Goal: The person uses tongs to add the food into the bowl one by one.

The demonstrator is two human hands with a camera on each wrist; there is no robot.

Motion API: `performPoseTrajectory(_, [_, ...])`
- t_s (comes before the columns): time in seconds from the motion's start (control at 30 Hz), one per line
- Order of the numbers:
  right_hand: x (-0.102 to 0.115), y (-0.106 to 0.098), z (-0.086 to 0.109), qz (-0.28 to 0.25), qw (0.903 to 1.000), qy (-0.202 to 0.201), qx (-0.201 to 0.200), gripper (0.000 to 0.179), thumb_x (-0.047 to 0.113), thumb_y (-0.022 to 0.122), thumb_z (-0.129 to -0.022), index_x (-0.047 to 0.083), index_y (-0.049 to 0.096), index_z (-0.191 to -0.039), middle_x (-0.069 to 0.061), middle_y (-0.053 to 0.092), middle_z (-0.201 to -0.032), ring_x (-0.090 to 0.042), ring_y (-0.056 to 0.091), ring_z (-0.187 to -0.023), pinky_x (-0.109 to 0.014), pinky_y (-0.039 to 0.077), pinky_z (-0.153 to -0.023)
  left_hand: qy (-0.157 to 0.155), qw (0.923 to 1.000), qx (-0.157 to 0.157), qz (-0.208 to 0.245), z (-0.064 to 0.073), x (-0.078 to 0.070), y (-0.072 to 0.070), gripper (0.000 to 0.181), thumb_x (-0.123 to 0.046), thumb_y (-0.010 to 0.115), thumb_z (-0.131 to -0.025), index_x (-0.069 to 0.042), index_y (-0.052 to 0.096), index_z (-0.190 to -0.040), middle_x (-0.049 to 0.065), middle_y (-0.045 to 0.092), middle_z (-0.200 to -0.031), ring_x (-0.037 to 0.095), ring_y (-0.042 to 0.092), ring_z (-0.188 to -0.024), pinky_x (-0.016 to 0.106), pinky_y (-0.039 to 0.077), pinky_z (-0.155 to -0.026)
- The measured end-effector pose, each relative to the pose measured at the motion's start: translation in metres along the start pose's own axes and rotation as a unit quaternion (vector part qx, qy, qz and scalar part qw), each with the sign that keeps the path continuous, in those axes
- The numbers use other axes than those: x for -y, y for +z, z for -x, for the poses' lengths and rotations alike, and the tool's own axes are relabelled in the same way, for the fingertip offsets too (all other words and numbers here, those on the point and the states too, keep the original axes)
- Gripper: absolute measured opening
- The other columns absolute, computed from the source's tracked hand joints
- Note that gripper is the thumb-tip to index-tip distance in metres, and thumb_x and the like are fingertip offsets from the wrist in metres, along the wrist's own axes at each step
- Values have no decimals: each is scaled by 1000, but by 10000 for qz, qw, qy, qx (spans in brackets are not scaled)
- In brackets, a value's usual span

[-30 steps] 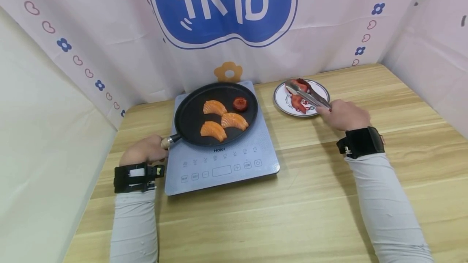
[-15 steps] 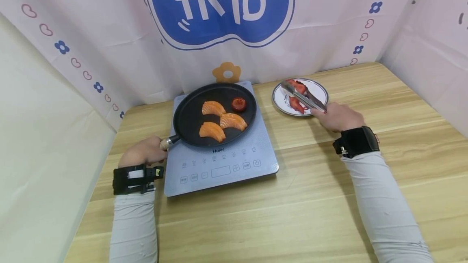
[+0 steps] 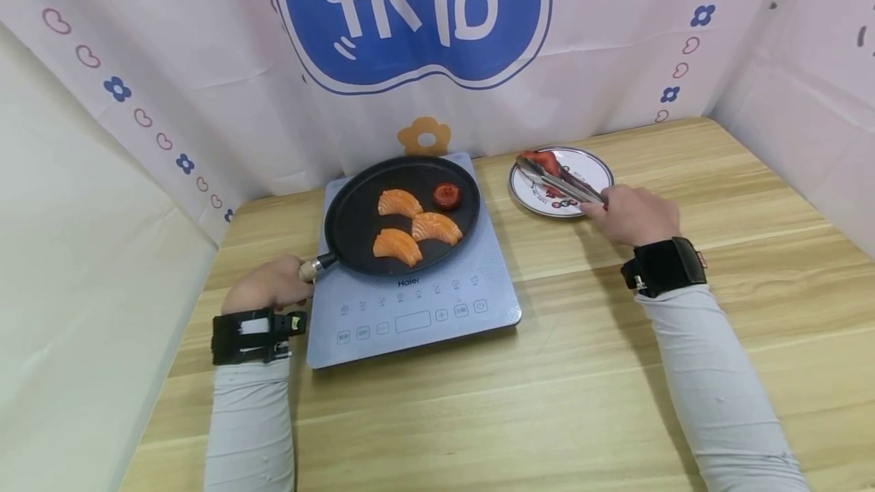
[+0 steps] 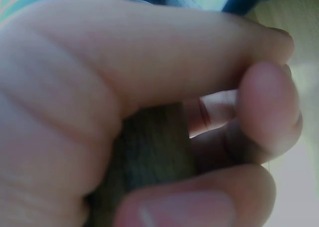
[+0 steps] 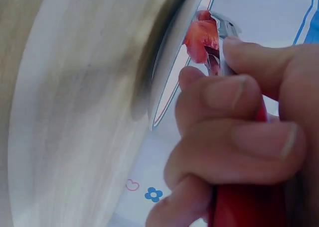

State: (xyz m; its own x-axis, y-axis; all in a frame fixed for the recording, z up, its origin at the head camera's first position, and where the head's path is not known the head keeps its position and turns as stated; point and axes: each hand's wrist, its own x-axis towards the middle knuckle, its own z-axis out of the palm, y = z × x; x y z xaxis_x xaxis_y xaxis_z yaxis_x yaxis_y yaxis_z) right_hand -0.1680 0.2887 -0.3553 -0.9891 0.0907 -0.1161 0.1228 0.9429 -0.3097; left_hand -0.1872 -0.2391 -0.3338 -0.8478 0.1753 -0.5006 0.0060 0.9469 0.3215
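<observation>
In the head view my left hand (image 3: 273, 283) grips the wooden handle (image 3: 311, 270) of a black frying pan (image 3: 355, 245). Its curled fingers fill the left wrist view. The pan holds three orange salmon slices (image 3: 396, 247) and a round red piece of food (image 3: 446, 195). My right hand (image 3: 636, 215) holds metal tongs (image 3: 570, 187) over a white plate (image 3: 596, 171) with a dark rim. A red-orange piece of food (image 3: 543, 161) sits at the tong tips, above the plate's left side. In the right wrist view, fingers wrap the tongs' red handle (image 5: 249, 207).
The pan sits on a flat Haier induction cooker (image 3: 417, 332) with touch buttons. Cooker and plate stand on a wooden table (image 3: 547, 416), against a printed cloth (image 3: 601, 44) at the back. A pale panel (image 3: 68, 287) borders the left side.
The tongs have closed around the red-orange food and gathered it at their tips; the lower part of the plate it covered now shows. The left hand and pan stay put.
</observation>
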Motion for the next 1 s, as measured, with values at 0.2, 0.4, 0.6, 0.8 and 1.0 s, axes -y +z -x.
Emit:
performPoseTrajectory(0.2, [4,7,-2,156,9992,22,364,55,56,44,-107,4,62,-110,-19,63,-95,-35,60,-84,-51,46,-70,235,9997,-91,-29,0,0,0,17,-7,57,-89,-12,51,-74,0,57,-68,11,49,-55,26,45,-53])
performPoseTrajectory(0.4, [6,9,-3,189,9988,16,443,57,53,43,-108,0,61,-118,-23,63,-100,-37,60,-86,-55,48,-72,154,9998,-86,-14,0,0,0,13,-8,57,-88,-11,54,-76,1,58,-69,11,50,-56,26,45,-54])
performPoseTrajectory(0.6, [6,9,-3,207,9990,100,391,58,53,40,-109,-1,61,-118,-25,63,-104,-40,61,-91,-60,50,-77,175,9998,-88,9,1,-1,0,12,-7,57,-88,-10,55,-76,2,59,-70,11,50,-55,26,45,-53])
performPoseTrajectory(0.8, [3,12,-5,163,9995,178,190,58,52,37,-110,0,62,-115,-27,64,-108,-42,63,-94,-59,50,-74,136,9999,-77,-27,1,-2,0,14,-8,57,-88,-10,55,-75,1,58,-69,12,50,-55,26,45,-53])
performPoseTrajectory(1.0, [4,14,-4,151,9996,122,-190,57,51,39,-109,1,66,-103,-23,63,-96,-38,61,-84,-49,46,-64,96,9999,-55,10,2,-2,0,14,-8,57,-89,-11,54,-75,1,57,-68,12,50,-55,26,45,-53])
